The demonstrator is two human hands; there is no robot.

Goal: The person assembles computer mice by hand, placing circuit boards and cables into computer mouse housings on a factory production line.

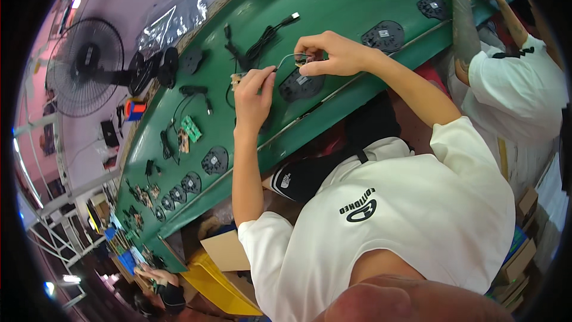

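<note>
My left hand [255, 92] is closed in a pinch on the end of a thin grey wire [288, 56]. The wire arches across to my right hand [336, 53], whose thumb and fingers are closed round a small circuit board [310, 58], mostly hidden by them. Just below, a black plastic mouse base [301, 86] lies on the green bench near its front edge. Another tan circuit board [237, 79] shows beside my left fingers, partly covered. Behind my hands lies a coiled black USB cable [267, 40].
The long green conveyor-like bench [351, 15] carries more black mouse bases [383, 36], cables and a green circuit board [190, 129]. A black fan [89, 62] stands beyond the bench at left. A co-worker's tattooed arm [465, 30] reaches over the bench at right.
</note>
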